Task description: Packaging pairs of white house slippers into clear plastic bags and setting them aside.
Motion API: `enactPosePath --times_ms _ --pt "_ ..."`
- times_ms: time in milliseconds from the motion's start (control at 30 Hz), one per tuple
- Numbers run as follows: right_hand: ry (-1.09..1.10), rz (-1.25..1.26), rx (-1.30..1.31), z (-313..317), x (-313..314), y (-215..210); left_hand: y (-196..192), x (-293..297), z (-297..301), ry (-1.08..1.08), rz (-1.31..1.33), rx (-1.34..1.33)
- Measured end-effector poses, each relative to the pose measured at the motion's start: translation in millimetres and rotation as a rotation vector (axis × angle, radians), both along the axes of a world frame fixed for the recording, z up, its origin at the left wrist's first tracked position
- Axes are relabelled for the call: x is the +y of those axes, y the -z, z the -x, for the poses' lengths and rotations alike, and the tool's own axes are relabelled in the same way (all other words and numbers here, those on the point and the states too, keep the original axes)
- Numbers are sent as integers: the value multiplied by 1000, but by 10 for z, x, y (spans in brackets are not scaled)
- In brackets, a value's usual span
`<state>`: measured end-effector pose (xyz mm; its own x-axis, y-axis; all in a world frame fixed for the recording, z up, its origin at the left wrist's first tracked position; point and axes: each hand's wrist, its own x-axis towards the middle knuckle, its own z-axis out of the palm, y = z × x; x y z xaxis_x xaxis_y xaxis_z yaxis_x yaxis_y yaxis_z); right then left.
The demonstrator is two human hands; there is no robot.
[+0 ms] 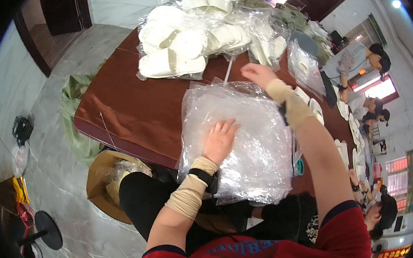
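Observation:
A stack of clear plastic bags (256,139) lies on the brown-covered table in front of me, overhanging its near edge. My left hand (220,140) rests flat on the stack, palm down and fingers spread. Beyond the stack's far right corner, my right hand (260,76) hovers near the bagged slippers, its fingers loosely bent and apart, with nothing visible in it. White slippers in clear bags (173,63) are heaped at the far side of the table. A thin white strip (229,69) lies between the heap and the stack.
The brown-covered table (125,101) extends left. A cardboard box (101,187) holding crumpled plastic stands by my left leg. Loose white slippers (316,109) line the right side, where several people sit or stand. A green sack (75,121) lies beyond the table's left edge.

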<state>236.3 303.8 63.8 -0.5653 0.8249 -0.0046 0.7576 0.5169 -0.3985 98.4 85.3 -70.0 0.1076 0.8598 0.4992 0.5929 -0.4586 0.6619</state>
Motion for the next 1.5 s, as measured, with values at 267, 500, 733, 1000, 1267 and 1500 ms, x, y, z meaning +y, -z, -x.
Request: enactPosePath --times_ms 267,500,733,1000,1267,1500 --pt "506 677 697 1351 429 945 0 12 9 17 -11 -29" --pt "482 922 995 1451 215 768 26 -16 12 -1 10 11" --pt "274 705 1116 390 -442 -294 -71 12 -7 9 24 -53" --pt "452 586 1222 -1194 -2008 -308 266 65 18 -7 -28 106" --pt "685 700 1250 -1670 -3149 980 65 170 36 179 376 -982" --pt "656 449 1161 -1565 -3126 1190 28 123 166 106 477 -715"
